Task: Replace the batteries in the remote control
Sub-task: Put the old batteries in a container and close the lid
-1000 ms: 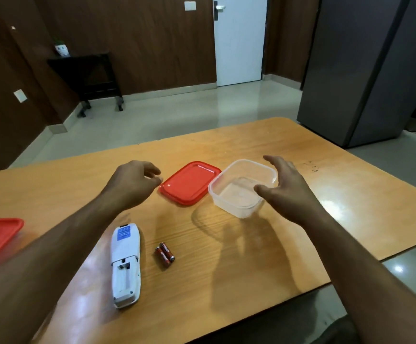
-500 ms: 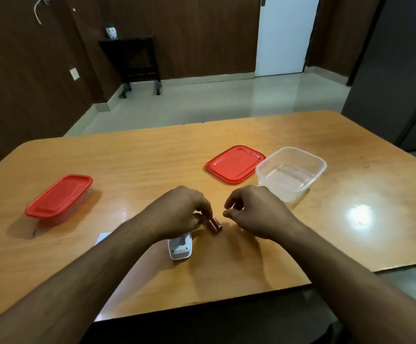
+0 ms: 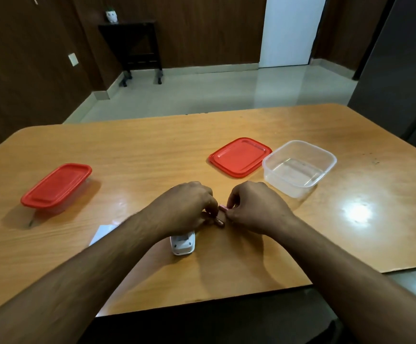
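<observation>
Two small red batteries lie between my hands near the table's front middle. My right hand pinches the upper battery at its fingertips. The lower battery rests on the table, and the curled fingertips of my left hand close on it. The white remote control lies back side up under my left wrist. Only its near end with the open battery bay shows; the rest is hidden by the hand.
A clear empty tub stands at the right with its red lid beside it. A closed red-lidded tub sits at the left. A flat white piece lies by my left forearm. The wooden table's front edge is close.
Both hands came down from above the tub and lid to the batteries. My right hand has since closed on one battery and raised its end. The view has swung left.
</observation>
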